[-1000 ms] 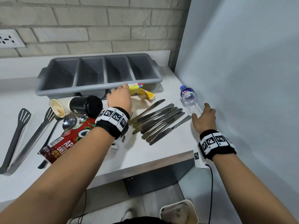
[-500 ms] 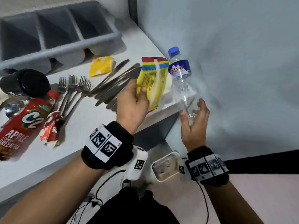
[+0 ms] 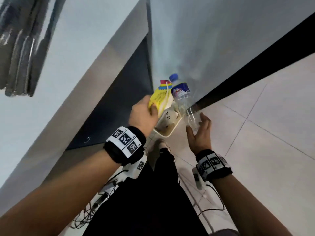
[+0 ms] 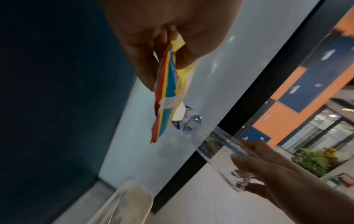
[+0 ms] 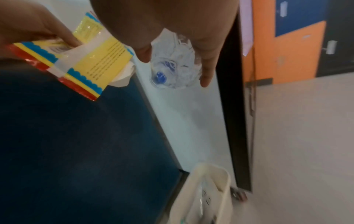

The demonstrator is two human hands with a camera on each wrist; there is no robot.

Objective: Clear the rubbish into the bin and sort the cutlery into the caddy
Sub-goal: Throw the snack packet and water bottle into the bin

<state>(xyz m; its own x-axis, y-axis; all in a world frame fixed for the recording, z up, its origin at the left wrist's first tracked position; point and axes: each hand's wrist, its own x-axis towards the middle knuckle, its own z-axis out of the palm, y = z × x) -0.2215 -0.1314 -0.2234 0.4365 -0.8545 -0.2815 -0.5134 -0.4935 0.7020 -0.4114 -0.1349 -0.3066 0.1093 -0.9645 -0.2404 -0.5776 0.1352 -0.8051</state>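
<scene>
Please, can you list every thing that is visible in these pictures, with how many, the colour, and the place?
wrapper: one, yellow with red and blue bands, held above the bin
bottle: one, clear plastic with blue cap, held above the bin, cap away from the hand
bin: one, cream, on the floor beside the counter
knives: several, steel, blurred, on the counter top
counter: one, white top, dark panel below
floor: pale tiles
cables: black, on the floor by the feet
left hand: pinches the wrapper
right hand: holds the bottle at its base
wristbands: two, black with printed markers
</scene>
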